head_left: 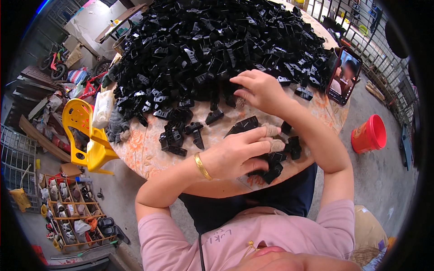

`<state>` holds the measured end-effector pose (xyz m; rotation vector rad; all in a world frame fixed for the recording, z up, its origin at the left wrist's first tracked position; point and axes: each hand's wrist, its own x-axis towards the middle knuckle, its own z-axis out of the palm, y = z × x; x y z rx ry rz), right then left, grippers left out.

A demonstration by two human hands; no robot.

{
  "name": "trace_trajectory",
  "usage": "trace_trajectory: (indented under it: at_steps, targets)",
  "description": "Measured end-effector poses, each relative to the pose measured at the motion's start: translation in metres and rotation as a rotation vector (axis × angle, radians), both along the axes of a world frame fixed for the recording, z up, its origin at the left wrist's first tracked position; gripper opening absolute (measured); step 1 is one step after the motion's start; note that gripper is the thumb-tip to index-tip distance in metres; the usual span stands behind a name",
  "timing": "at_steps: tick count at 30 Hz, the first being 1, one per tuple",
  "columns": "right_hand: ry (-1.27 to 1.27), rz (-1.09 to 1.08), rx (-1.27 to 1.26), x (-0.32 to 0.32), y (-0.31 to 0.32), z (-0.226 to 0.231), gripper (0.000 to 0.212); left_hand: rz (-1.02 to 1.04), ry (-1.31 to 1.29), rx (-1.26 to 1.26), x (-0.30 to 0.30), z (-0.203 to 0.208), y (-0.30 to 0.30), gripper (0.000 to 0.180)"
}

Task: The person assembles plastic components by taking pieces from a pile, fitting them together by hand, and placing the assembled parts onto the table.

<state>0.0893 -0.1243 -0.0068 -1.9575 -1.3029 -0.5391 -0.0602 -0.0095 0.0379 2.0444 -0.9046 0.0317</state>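
My left hand (237,153), with a gold bangle at its wrist, rests over a small cluster of black plastic parts (273,173) near the table's front edge. Its fingers are bent and apart from the thumb; beige covers wrap two fingertips. No part is plainly gripped in it. My right hand (262,92) reaches over the near edge of a large heap of black plastic parts (212,45). Its thumb and forefinger are spread, and the lower fingers are partly hidden. More loose black parts (174,135) lie left of my left hand.
The round table has a flowered cloth (142,151). A phone (344,76) stands at its right edge. On the floor are a red bucket (370,134) at right, a yellow chair (92,144) and a shoe rack (74,210) at left. Clutter lines the left wall.
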Motion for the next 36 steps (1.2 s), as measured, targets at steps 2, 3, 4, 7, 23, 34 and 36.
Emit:
trace_trajectory:
  at_steps: [2, 3, 4, 7, 23, 34, 36]
  targets:
    - [-0.002, -0.018, -0.106, -0.003, 0.008, -0.003, 0.027, 0.063, -0.076, 0.012, 0.003, 0.005, 0.009, 0.035]
    - [-0.001, -0.018, -0.107, -0.003, 0.010, -0.004, 0.027, 0.119, -0.154, 0.021, 0.007, 0.008, 0.017, 0.036]
    - [-0.014, -0.003, -0.113, -0.002, 0.009, -0.004, 0.026, 0.199, -0.179, 0.088, 0.015, 0.009, 0.027, 0.037]
    - [-0.034, -0.019, -0.079, 0.000, 0.006, -0.004, 0.023, 0.619, -0.189, 0.587, 0.020, 0.005, 0.049, 0.033]
    - [-0.067, -0.263, -0.222, 0.019, -0.019, 0.013, 0.018, 0.545, 0.600, -0.744, 0.045, -0.019, 0.053, 0.017]
    - [0.838, 0.450, 0.199, -0.016, -0.014, 0.034, 0.036, 0.415, 0.653, -1.047, 0.046, -0.023, 0.059, 0.024]
    - [0.320, 0.328, 0.100, -0.016, -0.013, 0.035, 0.049, 0.425, 0.691, -1.061, 0.047, -0.024, 0.059, 0.024]
